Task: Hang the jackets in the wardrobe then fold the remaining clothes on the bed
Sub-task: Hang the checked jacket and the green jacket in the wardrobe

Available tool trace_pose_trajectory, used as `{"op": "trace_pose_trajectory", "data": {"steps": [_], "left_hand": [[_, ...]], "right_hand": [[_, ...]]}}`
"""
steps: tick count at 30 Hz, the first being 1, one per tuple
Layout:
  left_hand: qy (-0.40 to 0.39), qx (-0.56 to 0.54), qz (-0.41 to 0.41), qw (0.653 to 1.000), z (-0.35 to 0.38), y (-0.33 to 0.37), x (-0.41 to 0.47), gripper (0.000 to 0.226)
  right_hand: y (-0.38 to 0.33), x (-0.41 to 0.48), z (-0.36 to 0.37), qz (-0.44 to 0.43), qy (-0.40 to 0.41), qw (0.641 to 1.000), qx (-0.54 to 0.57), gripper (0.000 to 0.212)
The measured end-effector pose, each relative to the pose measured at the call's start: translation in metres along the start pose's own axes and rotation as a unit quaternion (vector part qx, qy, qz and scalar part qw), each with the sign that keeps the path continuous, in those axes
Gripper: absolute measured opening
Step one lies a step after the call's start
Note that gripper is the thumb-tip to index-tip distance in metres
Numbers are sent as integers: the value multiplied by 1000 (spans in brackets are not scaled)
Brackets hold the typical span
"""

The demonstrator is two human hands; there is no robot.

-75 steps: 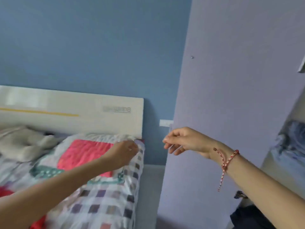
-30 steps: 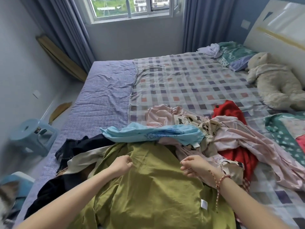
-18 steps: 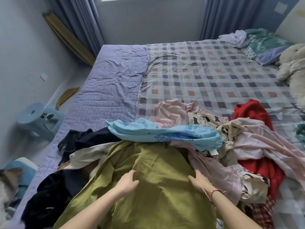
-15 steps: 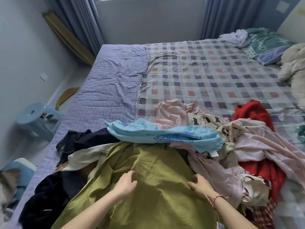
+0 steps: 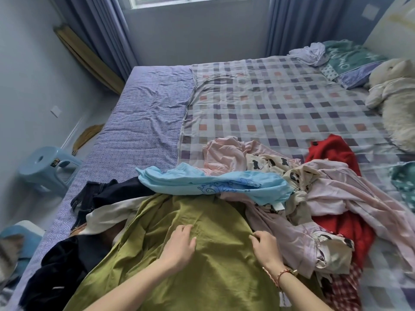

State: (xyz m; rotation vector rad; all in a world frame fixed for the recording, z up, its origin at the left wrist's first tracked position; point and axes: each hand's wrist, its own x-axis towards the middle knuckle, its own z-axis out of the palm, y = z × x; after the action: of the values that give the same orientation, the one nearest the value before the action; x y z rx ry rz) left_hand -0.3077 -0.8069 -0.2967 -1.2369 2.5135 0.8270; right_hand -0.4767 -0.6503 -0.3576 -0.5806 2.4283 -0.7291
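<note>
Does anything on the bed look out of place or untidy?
Yes. The clothes lie unfolded in one tangled heap at the near edge of the bed: a light blue garment sprawls across the olive garment.

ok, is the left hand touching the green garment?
Touching. The head view shows the left hand lying palm-down on the olive-green garment, with the cloth creased around it and no gap visible.

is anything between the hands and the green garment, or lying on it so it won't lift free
Nothing between: the left hand and right hand both touch the green garment. Its far edge runs under the light blue garment lying across it, which would likely drag along.
</note>
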Motion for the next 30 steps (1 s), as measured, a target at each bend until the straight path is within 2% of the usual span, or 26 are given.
{"op": "trace_pose_trajectory", "data": {"steps": [2,4,7,10,12,15,17,19,21,23,24,25,27,28,29,30], "left_hand": [[4,-43,9,999,-3,11,-4,46],[0,-114,14,993,-7,28,-11,45],[-43,-214,-30,976,-7,50,-19,51],[-102,-227,-82,965,0,61,-23,68],[-126,-220,-118,960,4,68,-28,71],[-35,-205,-165,964,4,70,-33,54],[17,-271,-221,937,1,62,-36,43],[22,-365,-270,891,-6,56,-44,40],[10,-437,-291,851,-15,54,-62,40],[-22,-503,-288,814,-25,56,-88,37],[-60,-535,-274,797,-30,59,-102,33],[-102,-562,-253,781,-36,62,-118,30],[-175,-616,-195,743,-44,70,-154,25],[-196,-618,-158,745,-41,67,-167,22],[-212,-593,-114,769,-36,63,-177,34],[-228,-532,-77,812,-26,54,-183,57]], "right_hand": [[-11,-14,-9,-54,40,998,11,18],[-21,-33,-12,-120,28,992,26,18],[-31,-62,-19,-184,7,981,57,18],[-41,-88,-28,-233,-18,968,85,20],[-51,-109,-27,-304,-49,947,91,13],[-61,-146,-20,-379,-84,917,90,20],[-66,-164,-25,-396,-109,905,108,19],[-67,-168,-33,-334,-186,908,170,26],[-64,-158,-43,-169,-270,915,248,32],[-55,-138,-46,16,-261,920,291,28],[-51,-128,-45,98,-258,901,335,31],[-48,-120,-44,167,-262,865,394,36],[-49,-111,-40,239,-277,786,499,47],[-52,-108,-38,250,-284,758,532,50],[-58,-105,-37,249,-287,744,550,49],[-65,-104,-37,240,-290,743,554,40]]}}
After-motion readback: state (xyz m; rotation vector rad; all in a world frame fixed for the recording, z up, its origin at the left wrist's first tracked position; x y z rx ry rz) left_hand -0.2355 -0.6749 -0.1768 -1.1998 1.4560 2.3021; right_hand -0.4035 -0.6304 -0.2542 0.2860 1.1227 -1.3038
